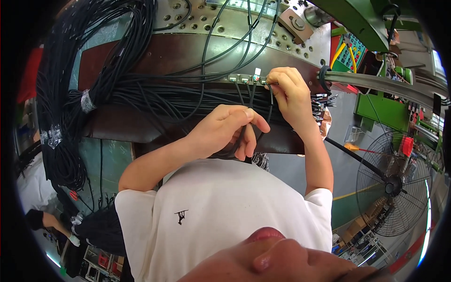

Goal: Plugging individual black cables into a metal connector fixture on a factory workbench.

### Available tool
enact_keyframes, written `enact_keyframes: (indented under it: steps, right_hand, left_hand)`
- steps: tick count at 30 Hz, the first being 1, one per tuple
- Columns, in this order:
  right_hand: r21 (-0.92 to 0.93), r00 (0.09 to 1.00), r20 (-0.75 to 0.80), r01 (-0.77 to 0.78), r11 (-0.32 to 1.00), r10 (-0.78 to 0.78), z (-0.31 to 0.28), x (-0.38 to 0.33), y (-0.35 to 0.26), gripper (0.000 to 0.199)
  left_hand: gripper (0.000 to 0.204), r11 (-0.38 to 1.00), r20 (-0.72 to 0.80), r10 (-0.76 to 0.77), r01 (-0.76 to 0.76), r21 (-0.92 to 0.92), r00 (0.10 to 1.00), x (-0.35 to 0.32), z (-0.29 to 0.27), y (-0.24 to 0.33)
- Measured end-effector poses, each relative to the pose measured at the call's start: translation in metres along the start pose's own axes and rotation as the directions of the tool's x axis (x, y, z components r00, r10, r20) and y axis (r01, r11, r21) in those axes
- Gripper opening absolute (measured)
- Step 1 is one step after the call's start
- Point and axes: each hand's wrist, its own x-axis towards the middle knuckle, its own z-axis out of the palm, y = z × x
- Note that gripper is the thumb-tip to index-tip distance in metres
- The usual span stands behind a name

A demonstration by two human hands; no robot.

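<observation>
My right hand pinches the end of a black cable at the right end of a small row of metal connector pieces. A small white-and-green tip stands up among these pieces, and other cables run from them toward me. Lower and to the left, my left hand has its fingers curled around black cable that hangs down from the row. What lies inside its palm is partly hidden. Beneath both hands, a thick bundle of black cables stretches across a dark brown padded surface.
A large tied hank of black cables hangs at the left. Behind the work stands a perforated metal plate with a metal block. At the right are a metal bar, yellow-handled pliers and a caged fan.
</observation>
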Motion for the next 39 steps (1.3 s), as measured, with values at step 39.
enact_keyframes:
  steps: [39]
  right_hand:
    - [0.278,0.934,-0.03,-0.335,0.9,0.357,-0.037,0.095,0.067,0.027]
  left_hand:
    - [0.034,0.968,-0.135,0.247,-0.251,-0.014,0.96,0.13,-0.081,0.082]
